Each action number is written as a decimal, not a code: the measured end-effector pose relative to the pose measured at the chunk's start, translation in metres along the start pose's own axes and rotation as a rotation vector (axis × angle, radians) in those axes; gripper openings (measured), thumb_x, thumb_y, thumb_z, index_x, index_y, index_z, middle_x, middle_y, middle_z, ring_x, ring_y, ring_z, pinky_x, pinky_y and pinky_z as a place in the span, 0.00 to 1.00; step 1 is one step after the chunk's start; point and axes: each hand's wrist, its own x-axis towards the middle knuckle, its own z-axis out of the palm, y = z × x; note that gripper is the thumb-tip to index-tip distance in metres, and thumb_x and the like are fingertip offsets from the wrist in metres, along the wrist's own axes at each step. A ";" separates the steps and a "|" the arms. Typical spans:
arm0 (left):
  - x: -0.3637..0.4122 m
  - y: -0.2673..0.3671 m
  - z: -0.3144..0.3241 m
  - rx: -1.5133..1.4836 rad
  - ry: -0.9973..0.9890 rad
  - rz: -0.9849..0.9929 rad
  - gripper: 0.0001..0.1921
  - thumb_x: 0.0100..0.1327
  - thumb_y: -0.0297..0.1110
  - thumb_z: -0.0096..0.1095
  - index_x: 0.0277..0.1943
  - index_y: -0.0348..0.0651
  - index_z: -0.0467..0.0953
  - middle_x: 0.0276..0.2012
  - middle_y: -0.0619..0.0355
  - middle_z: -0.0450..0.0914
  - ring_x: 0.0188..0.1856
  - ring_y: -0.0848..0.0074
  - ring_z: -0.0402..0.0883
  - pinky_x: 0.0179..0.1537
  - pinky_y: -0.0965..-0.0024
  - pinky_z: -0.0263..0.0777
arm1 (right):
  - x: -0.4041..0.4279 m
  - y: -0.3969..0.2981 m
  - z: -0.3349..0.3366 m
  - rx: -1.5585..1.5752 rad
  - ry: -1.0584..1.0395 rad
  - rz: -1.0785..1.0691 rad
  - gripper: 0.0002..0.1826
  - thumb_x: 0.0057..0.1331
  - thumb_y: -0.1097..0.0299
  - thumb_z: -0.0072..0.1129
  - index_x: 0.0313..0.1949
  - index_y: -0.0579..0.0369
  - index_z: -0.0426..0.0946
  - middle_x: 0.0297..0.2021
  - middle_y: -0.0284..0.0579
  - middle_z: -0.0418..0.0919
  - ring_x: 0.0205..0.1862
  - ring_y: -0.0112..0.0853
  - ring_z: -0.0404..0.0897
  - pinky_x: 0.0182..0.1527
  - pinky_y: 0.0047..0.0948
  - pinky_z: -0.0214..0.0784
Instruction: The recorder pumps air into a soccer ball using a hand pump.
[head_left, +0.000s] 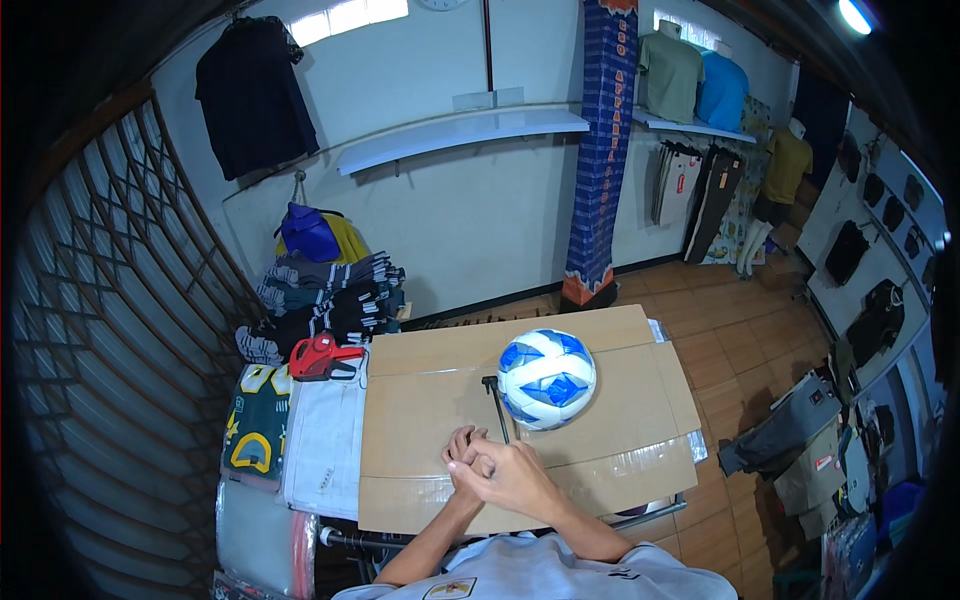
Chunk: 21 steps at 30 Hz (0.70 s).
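A white football with blue and grey panels (547, 379) rests on a flattened cardboard sheet (427, 412) before me. Just left of the ball, a thin black T-shaped tool (498, 409), perhaps a hand pump, runs down towards my hands. Its lower end disappears behind my right hand (511, 474). That hand crosses over my left hand (463, 445), and the two appear to touch. My left fingers are partly curled, with the palm hidden. Whether either hand holds the tool or something small cannot be made out.
Left of the cardboard, a red and black handheld device (322, 357) lies on a white packaged garment (324, 442). Beside it sits a green and yellow garment (255, 427). Folded dark clothes (330, 292) are piled behind. A clothing rack (814, 427) stands right, beyond the tiled floor (724, 360).
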 end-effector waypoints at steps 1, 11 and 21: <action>0.005 0.019 -0.010 0.043 0.011 -0.011 0.27 0.64 0.45 0.67 0.64 0.47 0.77 0.64 0.50 0.72 0.71 0.56 0.66 0.67 0.44 0.55 | -0.002 -0.012 -0.011 0.030 -0.023 0.011 0.18 0.67 0.56 0.72 0.32 0.58 0.79 0.16 0.48 0.78 0.16 0.44 0.77 0.24 0.38 0.68; 0.007 0.011 -0.005 0.034 -0.057 0.044 0.26 0.63 0.45 0.68 0.63 0.47 0.78 0.64 0.50 0.73 0.71 0.56 0.66 0.66 0.44 0.57 | 0.011 0.023 0.007 0.043 0.023 0.091 0.16 0.67 0.55 0.71 0.33 0.56 0.83 0.21 0.56 0.82 0.26 0.54 0.85 0.30 0.47 0.78; 0.000 -0.006 0.009 -0.096 -0.028 0.010 0.24 0.65 0.44 0.66 0.63 0.47 0.78 0.64 0.50 0.72 0.72 0.56 0.65 0.68 0.45 0.54 | -0.001 0.026 0.019 0.022 0.009 0.106 0.15 0.67 0.56 0.71 0.35 0.56 0.83 0.20 0.53 0.81 0.23 0.50 0.83 0.29 0.45 0.74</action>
